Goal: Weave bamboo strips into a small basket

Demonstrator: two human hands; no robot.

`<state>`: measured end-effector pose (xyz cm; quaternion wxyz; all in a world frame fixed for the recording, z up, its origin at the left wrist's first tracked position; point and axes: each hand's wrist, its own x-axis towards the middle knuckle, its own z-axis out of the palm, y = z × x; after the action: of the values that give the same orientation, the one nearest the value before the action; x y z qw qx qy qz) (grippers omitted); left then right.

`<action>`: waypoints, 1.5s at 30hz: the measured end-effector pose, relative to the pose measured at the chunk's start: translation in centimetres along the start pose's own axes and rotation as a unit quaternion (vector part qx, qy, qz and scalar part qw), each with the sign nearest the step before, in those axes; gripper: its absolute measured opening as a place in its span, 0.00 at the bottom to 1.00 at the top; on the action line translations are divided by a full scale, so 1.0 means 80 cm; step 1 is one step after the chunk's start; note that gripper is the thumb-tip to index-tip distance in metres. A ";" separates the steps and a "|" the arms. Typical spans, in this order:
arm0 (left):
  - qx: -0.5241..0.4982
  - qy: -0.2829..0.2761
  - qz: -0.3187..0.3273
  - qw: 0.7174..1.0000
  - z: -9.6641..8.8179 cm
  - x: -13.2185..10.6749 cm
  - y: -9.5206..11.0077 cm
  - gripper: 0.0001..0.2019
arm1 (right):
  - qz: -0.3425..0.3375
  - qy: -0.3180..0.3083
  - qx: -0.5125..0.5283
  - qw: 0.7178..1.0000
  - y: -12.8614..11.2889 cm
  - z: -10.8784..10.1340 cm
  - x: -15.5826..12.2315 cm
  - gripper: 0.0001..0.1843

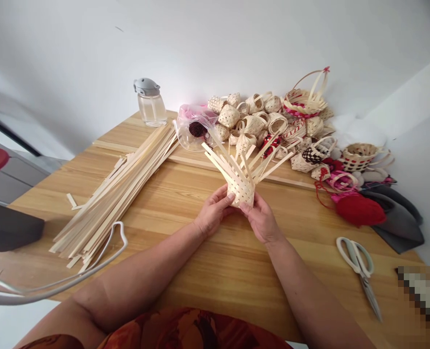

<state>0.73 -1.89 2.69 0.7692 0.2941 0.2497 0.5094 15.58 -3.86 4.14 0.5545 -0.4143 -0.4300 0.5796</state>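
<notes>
Left hand: my left hand [213,212] pinches the half-woven basket [241,190] at frame centre.
Right hand: my right hand [261,219] grips its other side.
Strips: bamboo strips [116,189] lie left.

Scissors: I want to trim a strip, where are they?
In the head view the scissors lie on the table's right side, right of the right hand, near the red yarn.

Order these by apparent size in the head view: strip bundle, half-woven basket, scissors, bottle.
1. strip bundle, clearly largest.
2. half-woven basket, counting its loose upright strips.
3. scissors and bottle: these look about alike, and the scissors lie nearer the camera, so I do not rank them.
</notes>
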 end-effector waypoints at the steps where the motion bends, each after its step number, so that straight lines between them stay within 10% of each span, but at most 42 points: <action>1: -0.001 -0.005 0.002 1.000 0.001 0.000 0.000 0.27 | -0.001 0.001 -0.002 1.000 0.000 -0.001 0.000 0.31; 21: -0.030 -0.042 0.001 0.999 0.011 -0.009 -0.007 0.33 | -0.059 0.074 -0.037 0.995 0.008 0.006 -0.002 0.39; 28: 0.055 -0.030 0.064 0.996 0.004 0.000 -0.006 0.40 | -0.006 -0.028 -0.020 0.999 -0.004 -0.004 0.000 0.33; 38: 0.379 0.044 0.220 0.898 -0.002 -0.008 -0.001 0.42 | 0.011 -0.023 0.011 1.000 0.005 0.000 0.001 0.27; 45: 0.250 0.029 0.122 0.960 -0.003 -0.003 -0.006 0.35 | 0.034 -0.057 0.031 0.997 0.003 -0.008 0.003 0.22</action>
<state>0.81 -2.18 2.21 0.5957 0.4904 0.3540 0.5286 16.08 -3.63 3.70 0.5218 -0.3771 -0.4288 0.6338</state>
